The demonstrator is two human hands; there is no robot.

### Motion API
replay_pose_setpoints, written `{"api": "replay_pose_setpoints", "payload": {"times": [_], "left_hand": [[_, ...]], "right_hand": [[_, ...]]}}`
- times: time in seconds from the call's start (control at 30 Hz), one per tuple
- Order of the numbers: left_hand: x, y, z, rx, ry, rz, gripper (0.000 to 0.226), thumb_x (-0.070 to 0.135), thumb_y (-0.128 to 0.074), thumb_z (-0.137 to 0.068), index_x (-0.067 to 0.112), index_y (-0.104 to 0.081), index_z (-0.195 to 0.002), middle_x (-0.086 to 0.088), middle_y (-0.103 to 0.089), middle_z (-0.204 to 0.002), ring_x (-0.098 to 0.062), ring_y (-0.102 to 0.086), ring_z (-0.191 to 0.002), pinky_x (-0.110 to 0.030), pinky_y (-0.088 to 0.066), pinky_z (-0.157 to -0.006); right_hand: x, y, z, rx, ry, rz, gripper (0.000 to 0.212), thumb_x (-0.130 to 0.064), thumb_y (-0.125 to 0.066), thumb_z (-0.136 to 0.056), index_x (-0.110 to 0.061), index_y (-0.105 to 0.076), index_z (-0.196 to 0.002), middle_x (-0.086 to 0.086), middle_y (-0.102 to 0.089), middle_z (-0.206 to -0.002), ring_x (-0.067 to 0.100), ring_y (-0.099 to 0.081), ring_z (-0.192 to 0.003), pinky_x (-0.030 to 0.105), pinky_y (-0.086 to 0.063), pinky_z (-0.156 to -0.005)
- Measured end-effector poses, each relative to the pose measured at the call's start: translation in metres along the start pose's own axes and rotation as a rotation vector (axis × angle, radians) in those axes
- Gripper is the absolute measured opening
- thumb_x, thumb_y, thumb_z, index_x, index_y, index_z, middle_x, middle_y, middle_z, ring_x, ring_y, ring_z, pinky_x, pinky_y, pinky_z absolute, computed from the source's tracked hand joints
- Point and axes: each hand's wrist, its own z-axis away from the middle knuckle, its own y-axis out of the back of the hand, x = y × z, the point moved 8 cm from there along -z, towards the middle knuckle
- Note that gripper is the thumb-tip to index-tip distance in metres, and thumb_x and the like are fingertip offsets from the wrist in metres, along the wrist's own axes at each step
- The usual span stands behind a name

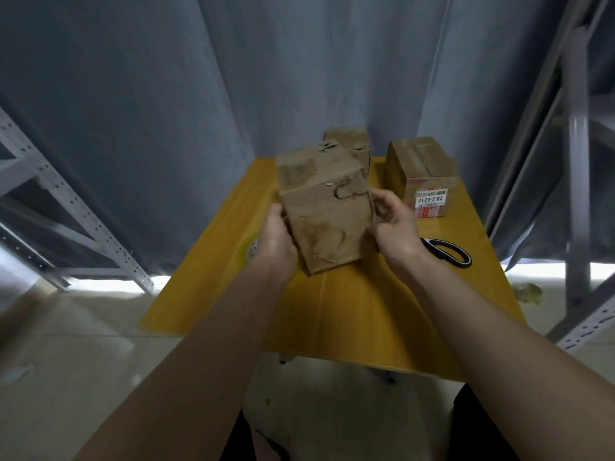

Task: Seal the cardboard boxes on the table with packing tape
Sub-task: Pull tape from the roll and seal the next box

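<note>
A worn brown cardboard box [327,207] with torn paper and old tape marks is tilted above the yellow table [349,311]. My left hand [276,241] grips its left side and my right hand [394,224] grips its right edge with curled fingers. A second box [352,141] stands behind it at the table's far edge. A third box [421,171] with a red and white label stands at the far right. A tape roll [250,252] shows partly behind my left wrist.
Black-handled scissors [447,252] lie on the table to the right of my right wrist. Grey curtains hang behind the table. Metal shelving frames [66,207] stand on the left, and another metal frame [575,194] stands on the right. A crumpled scrap [529,292] lies on the floor.
</note>
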Motion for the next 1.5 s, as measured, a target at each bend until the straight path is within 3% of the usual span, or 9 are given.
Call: {"api": "replay_pose_setpoints", "payload": {"times": [0.13, 0.33, 0.57, 0.7, 0.83, 1.1, 1.3, 1.4, 1.5], "left_hand": [[-0.002, -0.009, 0.0, -0.064, -0.084, -0.435, 0.041, 0.038, -0.041, -0.102, 0.015, -0.051, -0.135, -0.001, -0.061, -0.127, -0.017, -0.057, -0.115, -0.037, -0.045, -0.103], [0.029, 0.03, 0.026, 0.302, -0.613, -1.001, 0.057, 0.005, -0.055, -0.09, 0.012, -0.036, -0.143, -0.006, -0.039, -0.147, -0.022, -0.037, -0.135, -0.032, -0.033, -0.108], [0.0, 0.081, 0.013, 0.29, -0.27, -1.417, 0.06, 0.028, -0.077, -0.073, 0.022, -0.051, -0.126, -0.015, 0.001, -0.16, -0.036, -0.005, -0.146, -0.046, -0.017, -0.118], [-0.006, 0.092, 0.007, 0.17, -0.193, -1.338, 0.053, 0.027, -0.083, -0.072, 0.02, -0.059, -0.119, -0.017, -0.005, -0.159, -0.034, -0.013, -0.146, -0.038, -0.023, -0.115], [-0.004, 0.096, 0.014, 0.184, -0.243, -1.183, 0.039, 0.022, -0.086, -0.069, 0.024, -0.062, -0.101, -0.012, -0.007, -0.16, -0.033, -0.021, -0.143, -0.038, -0.027, -0.112], [0.011, 0.098, 0.041, 0.276, -0.37, -1.0, 0.037, 0.034, -0.087, -0.066, 0.031, -0.061, -0.092, -0.011, -0.026, -0.153, -0.027, -0.029, -0.139, -0.029, -0.027, -0.107], [0.061, 0.082, 0.063, -0.02, -0.456, -0.808, 0.024, 0.01, -0.083, -0.069, 0.023, -0.065, -0.077, 0.008, -0.06, -0.079, -0.006, -0.053, -0.076, -0.021, -0.042, -0.07], [0.082, 0.072, 0.076, -0.274, -0.348, -0.915, 0.031, 0.024, -0.09, -0.051, 0.02, -0.069, -0.074, 0.006, -0.065, -0.083, -0.004, -0.061, -0.081, -0.024, -0.045, -0.078], [0.079, 0.06, 0.084, -0.438, -0.198, -0.922, 0.053, 0.043, -0.086, -0.051, 0.019, -0.075, -0.097, 0.001, -0.072, -0.107, -0.017, -0.066, -0.107, -0.038, -0.049, -0.094]], "right_hand": [[0.032, 0.024, -0.003, 0.202, -0.139, 0.12, 0.062, 0.022, -0.037, -0.085, -0.015, -0.052, -0.134, 0.003, -0.057, -0.126, 0.021, -0.051, -0.121, 0.033, -0.051, -0.097], [0.04, 0.038, -0.005, 0.399, -0.247, 0.232, 0.046, 0.005, -0.047, -0.09, -0.014, -0.046, -0.132, 0.01, -0.054, -0.129, 0.028, -0.053, -0.117, 0.038, -0.047, -0.099], [0.05, 0.043, 0.013, 0.655, -0.326, 0.283, 0.03, 0.002, -0.048, -0.084, -0.001, -0.048, -0.114, 0.018, -0.047, -0.126, 0.035, -0.052, -0.111, 0.045, -0.045, -0.098], [0.051, 0.032, 0.023, 0.641, -0.248, 0.242, 0.022, -0.004, -0.039, -0.095, -0.013, -0.045, -0.076, 0.008, -0.052, -0.086, 0.025, -0.052, -0.086, 0.031, -0.04, -0.073], [0.048, 0.006, 0.036, 0.524, -0.167, 0.154, 0.039, 0.013, -0.036, -0.077, -0.019, -0.044, -0.057, -0.003, -0.047, -0.063, 0.014, -0.048, -0.071, 0.009, -0.038, -0.067], [0.012, -0.076, 0.061, 0.094, 0.214, 0.359, 0.021, 0.007, -0.048, -0.085, -0.011, -0.06, -0.087, 0.01, -0.063, -0.093, 0.022, -0.06, -0.092, 0.045, -0.049, -0.087], [-0.044, -0.131, 0.072, -0.298, 0.615, 0.72, 0.037, -0.027, -0.059, -0.094, -0.01, -0.056, -0.126, 0.007, -0.044, -0.142, 0.021, -0.029, -0.14, 0.03, -0.019, -0.116], [-0.061, -0.139, 0.068, -0.374, 0.625, 0.863, 0.033, -0.05, -0.055, -0.091, -0.018, -0.062, -0.093, 0.0, -0.061, -0.099, 0.019, -0.052, -0.109, 0.039, -0.034, -0.106], [-0.065, -0.133, 0.064, -0.33, 0.436, 0.576, 0.051, -0.052, -0.053, -0.093, -0.02, -0.043, -0.054, -0.001, -0.039, -0.053, 0.015, -0.041, -0.056, 0.039, -0.039, -0.061]]}}
